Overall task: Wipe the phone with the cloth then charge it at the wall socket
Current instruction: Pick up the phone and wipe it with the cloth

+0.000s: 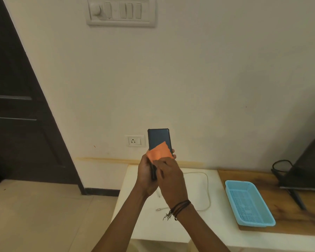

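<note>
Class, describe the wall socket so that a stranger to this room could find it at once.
Start at the cream wall beside the dark door. Low down, just left of the raised phone, sits the wall socket. Unlike the wide switch panel high above, it is small, with three pin holes.

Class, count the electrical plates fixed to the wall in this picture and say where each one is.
2. A wide switch panel sits high on the wall, near the top edge. A small wall socket sits low, just left of the raised phone. None other shows.
</note>
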